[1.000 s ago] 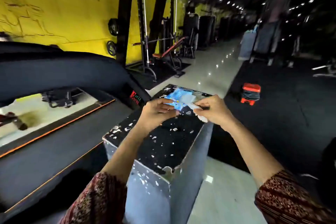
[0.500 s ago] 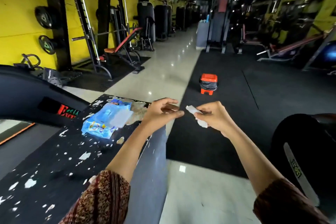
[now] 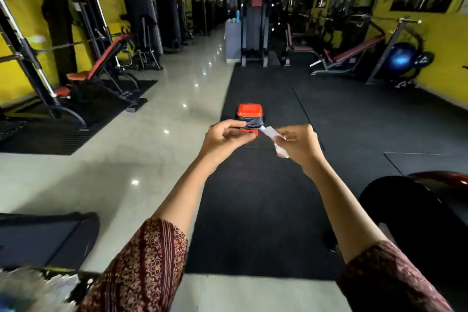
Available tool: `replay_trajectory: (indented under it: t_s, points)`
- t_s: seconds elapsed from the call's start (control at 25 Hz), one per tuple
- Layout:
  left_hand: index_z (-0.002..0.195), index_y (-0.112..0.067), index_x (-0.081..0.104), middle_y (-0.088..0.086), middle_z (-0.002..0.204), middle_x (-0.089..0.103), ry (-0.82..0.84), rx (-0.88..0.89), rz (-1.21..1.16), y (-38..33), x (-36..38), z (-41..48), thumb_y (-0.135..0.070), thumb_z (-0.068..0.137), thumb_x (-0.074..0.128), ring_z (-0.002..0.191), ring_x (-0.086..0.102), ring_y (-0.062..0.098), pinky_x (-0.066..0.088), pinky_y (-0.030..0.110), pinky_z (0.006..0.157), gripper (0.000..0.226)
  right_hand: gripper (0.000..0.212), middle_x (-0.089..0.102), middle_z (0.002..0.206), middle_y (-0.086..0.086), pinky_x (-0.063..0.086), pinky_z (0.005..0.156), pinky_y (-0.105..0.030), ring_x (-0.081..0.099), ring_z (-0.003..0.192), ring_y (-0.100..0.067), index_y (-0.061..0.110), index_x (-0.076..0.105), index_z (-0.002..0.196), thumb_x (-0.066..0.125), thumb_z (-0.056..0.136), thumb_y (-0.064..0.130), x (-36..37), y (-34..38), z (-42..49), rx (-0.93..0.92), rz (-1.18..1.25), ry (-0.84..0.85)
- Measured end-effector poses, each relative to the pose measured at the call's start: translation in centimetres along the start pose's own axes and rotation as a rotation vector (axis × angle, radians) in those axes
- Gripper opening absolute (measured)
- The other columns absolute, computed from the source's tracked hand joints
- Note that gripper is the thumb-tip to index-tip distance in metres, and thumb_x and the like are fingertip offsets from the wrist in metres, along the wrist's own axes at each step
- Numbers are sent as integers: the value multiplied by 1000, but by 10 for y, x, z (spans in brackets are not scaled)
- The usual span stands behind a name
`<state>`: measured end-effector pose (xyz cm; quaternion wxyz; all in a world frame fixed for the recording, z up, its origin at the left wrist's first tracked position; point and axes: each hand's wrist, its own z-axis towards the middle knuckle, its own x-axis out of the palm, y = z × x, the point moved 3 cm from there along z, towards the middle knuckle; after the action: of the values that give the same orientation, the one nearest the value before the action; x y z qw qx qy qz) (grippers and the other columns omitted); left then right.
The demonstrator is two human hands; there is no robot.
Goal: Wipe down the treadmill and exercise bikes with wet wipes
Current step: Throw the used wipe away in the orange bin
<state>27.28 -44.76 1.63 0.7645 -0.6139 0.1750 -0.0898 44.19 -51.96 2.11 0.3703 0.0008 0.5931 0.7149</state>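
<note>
My right hand (image 3: 297, 145) grips a small crumpled white wet wipe (image 3: 270, 132), one end poking out towards my left hand and another bit hanging below my fingers. Beside it, my left hand (image 3: 226, 138) has its fingers curled with the thumb pressed on them, its tips a little short of the wipe's free end. Both hands are held out in front of me above the black floor mat (image 3: 258, 210). A dark treadmill belt end (image 3: 40, 238) shows at the lower left. The blue wipes packet (image 3: 10, 304) is a blur in the bottom left corner.
An orange bin with a black bag (image 3: 249, 111) stands on the mat just beyond my hands. A black rounded machine part (image 3: 417, 215) fills the lower right. Benches and racks line the yellow walls, with a shiny tiled aisle (image 3: 152, 149) on the left.
My view swung right, away from the speckled box and the wipes packet. My right hand carried the wipe out over the mat. My left hand's fingers curled in.
</note>
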Motion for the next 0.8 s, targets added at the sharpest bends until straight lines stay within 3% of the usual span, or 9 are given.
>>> replay_trajectory:
  t_s: [0.12,0.28,0.48,0.56,0.64,0.72,0.8]
  points:
    - [94,-23,68,-1,86,71,39,-13,-1,25,10,62,-10,73,82,74,63,4,48,14,68,28,30,66,83,-29,35,51,-22,48,60,-16,-11,65,89,66,83,18,11,-23,69,1,-31,-20]
    - [102,-11,68,6,92,72,36,-69,-10,74,5,158,-7,72,82,83,67,10,53,19,80,33,31,62,73,-27,32,47,-20,47,58,-15,-11,65,89,67,84,19,53,-56,167,5,-23,3]
    - [95,-20,67,-1,86,72,-4,-88,-13,97,-23,271,-8,73,81,82,67,11,53,23,85,29,9,67,79,-23,39,54,-23,53,63,-18,4,72,82,66,85,9,110,-74,282,22,-15,94]
    - [99,-18,68,2,88,73,-41,-101,-9,108,-48,313,-9,73,81,82,67,10,53,19,82,30,18,60,73,-29,33,49,-18,45,60,-15,-6,68,80,65,87,10,143,-69,324,-7,-3,138]
    - [102,-16,68,4,91,73,-77,-125,-5,123,-79,354,-11,74,81,81,67,9,52,15,76,31,29,53,58,-20,30,45,-14,39,53,-10,-11,63,74,66,88,13,181,-62,363,-30,11,194]
    - [102,-17,68,3,90,74,-97,-118,-4,136,-112,399,-13,74,81,81,67,8,51,14,75,31,28,60,59,-8,35,49,-18,43,53,-10,0,66,67,68,87,18,222,-57,408,-50,-12,221]
    - [101,-18,68,-2,85,74,-96,-88,9,149,-144,445,-14,74,81,78,67,5,50,15,73,30,29,55,58,-3,34,49,-20,45,54,-14,15,62,58,67,87,15,262,-58,450,-74,-18,222]
